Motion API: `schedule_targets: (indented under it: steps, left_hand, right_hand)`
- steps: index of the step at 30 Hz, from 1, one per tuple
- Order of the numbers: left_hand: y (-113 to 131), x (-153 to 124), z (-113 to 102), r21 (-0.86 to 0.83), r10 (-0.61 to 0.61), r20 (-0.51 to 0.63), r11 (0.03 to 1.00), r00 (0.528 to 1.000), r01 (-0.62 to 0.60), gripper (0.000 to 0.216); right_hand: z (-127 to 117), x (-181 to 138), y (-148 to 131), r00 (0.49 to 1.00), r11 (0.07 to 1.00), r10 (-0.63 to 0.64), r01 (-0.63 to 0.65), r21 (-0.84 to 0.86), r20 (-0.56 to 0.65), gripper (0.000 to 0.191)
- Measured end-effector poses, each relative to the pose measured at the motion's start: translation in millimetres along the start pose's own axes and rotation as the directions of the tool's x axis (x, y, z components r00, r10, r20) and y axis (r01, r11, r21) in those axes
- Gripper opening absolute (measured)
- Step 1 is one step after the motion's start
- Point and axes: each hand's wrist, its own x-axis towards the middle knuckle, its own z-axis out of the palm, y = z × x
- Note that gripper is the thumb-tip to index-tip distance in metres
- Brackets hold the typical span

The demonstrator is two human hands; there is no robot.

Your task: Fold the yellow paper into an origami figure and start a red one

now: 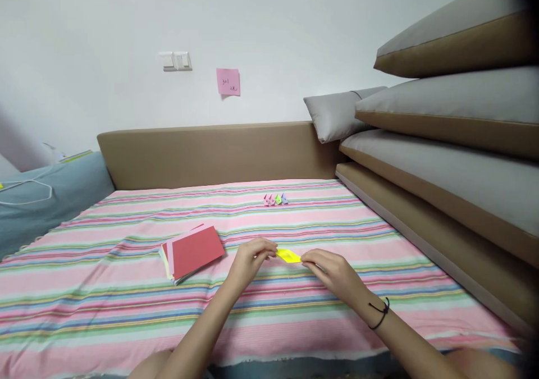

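Between my two hands is a small folded yellow paper (288,256), long and pointed at its ends, a little like a boat. The fingers of my left hand (255,253) pinch its left tip. At the opposite tip, the thumb and fingers of my right hand (330,269) are closed on the paper. The paper is held just over the striped cloth (278,334); whether it touches the cloth I cannot tell. Farther back on the cloth stand several small folded paper pieces (275,200) in a row, pink, green and blue-violet.
Left of my hands lies a stack of coloured paper sheets (197,252), red on top. Big grey-brown cushions (455,143) are piled along the right side. A brown backrest (219,154) runs along the wall, and a blue-grey cushion (63,193) sits at far left.
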Motion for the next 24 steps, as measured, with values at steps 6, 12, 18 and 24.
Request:
schedule_targets:
  steps: [6,12,18,24]
  left_hand:
    - [-19,1,-2,0.015,-0.004,0.147,1.000,0.989,0.002,0.021]
    - [-31,-10,-4,0.066,-0.261,0.011,0.963,0.965,0.260,0.030]
    - [-37,-11,-3,0.133,-0.293,0.063,0.950,0.954,0.283,0.023]
    - [-40,-13,0,0.223,-0.320,0.102,0.930,0.942,0.292,0.028]
  right_hand:
    - [9,10,24,0.991,1.000,0.020,-0.020,0.001,0.130,0.015]
    - [14,33,70,0.968,0.969,0.246,-0.246,-0.010,0.039,0.014]
    - [21,95,162,0.835,0.847,0.521,-0.531,-0.013,-0.174,0.022]
    - [42,147,240,0.699,0.739,0.666,-0.667,0.099,-0.260,0.030]
